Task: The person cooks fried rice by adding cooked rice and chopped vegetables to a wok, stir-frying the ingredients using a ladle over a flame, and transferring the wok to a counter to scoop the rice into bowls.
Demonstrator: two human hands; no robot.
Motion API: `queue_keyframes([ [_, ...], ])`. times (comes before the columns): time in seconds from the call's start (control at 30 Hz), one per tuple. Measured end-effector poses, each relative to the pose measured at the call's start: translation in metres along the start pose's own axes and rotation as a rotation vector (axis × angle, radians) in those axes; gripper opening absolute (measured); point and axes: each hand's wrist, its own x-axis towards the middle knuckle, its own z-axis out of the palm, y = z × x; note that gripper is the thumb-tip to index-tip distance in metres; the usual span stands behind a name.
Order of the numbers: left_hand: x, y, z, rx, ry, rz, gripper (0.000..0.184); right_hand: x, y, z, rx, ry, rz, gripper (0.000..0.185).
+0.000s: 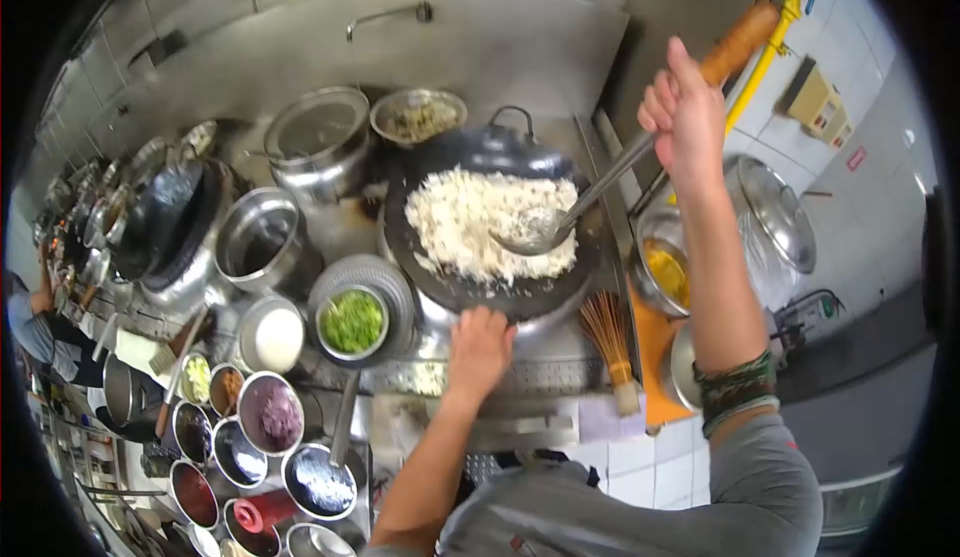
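Observation:
My right hand (688, 107) is raised at the upper right, fingers closed around the long handle of a ladle (622, 174) with a wooden grip. The metal bowl of the ladle rests in white fried rice (455, 212) with small brownish bits. That rice fills the middle of a dark wok (520, 162) on the stove. At the wok's near rim is my left hand (482, 352), its fingers curled over the edge and partly hidden.
A bowl of chopped greens (352, 322) stands left of the wok, near several ingredient pots. To the right lie a bamboo brush (607, 337) and a pot with yellow liquid (665, 269). Behind is a lidded pot (318, 127). Another person (40, 317) is at far left.

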Motion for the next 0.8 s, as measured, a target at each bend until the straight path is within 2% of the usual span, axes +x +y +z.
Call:
queue_keyframes([
  [0.03,0.003,-0.001,0.002,-0.015,-0.015,-0.006,0.018,0.001,0.008,-0.005,0.047,-0.006,-0.059,0.043],
  [0.1,0.003,-0.002,0.004,-0.019,-0.042,-0.019,0.019,-0.008,0.063,-0.007,0.034,0.157,-0.039,0.043],
  [0.17,0.002,-0.002,0.000,-0.053,-0.068,-0.023,0.021,-0.010,0.135,-0.002,-0.011,-0.080,-0.079,0.040],
  [0.23,-0.005,0.012,-0.020,-0.071,-0.049,-0.015,0.023,0.029,0.123,0.016,-0.012,-0.161,0.042,0.039],
  [0.3,0.009,0.025,-0.041,-0.093,0.002,0.015,0.025,0.065,0.079,0.018,-0.142,-0.076,0.141,0.037],
  [0.37,0.001,0.037,-0.056,-0.045,-0.018,-0.042,0.030,0.078,0.049,-0.011,0.011,-0.227,0.134,0.036],
  [0.4,0.006,0.034,-0.045,-0.075,0.037,0.003,0.028,0.056,0.061,-0.016,-0.206,-0.053,0.143,0.034],
  [0.43,0.009,0.022,-0.031,-0.076,0.042,0.003,0.028,0.029,0.093,-0.009,-0.255,0.057,0.189,0.032],
  [0.5,0.000,0.010,-0.004,0.028,-0.071,-0.007,0.027,0.028,0.121,-0.010,-0.061,0.128,0.231,0.029],
  [0.57,-0.008,0.026,-0.024,-0.031,-0.017,0.034,0.024,0.054,0.106,-0.014,-0.069,0.136,0.303,0.027],
  [0.6,-0.012,0.047,-0.053,-0.049,-0.001,0.025,0.023,0.063,0.087,-0.020,-0.092,0.053,0.327,0.026],
  [0.63,-0.017,0.065,-0.075,-0.072,-0.003,0.005,0.021,0.075,0.072,-0.035,-0.050,-0.011,0.461,0.029],
  [0.67,-0.013,0.077,-0.085,-0.088,0.003,0.009,0.018,0.062,0.066,-0.031,-0.056,0.023,0.483,0.031],
  [0.77,-0.009,0.057,-0.054,-0.066,-0.013,-0.012,0.016,0.025,0.060,-0.015,-0.074,0.088,0.435,0.030],
  [0.8,-0.018,0.048,-0.037,-0.039,-0.016,-0.058,0.014,0.009,0.063,-0.005,-0.098,0.099,0.331,0.030],
])
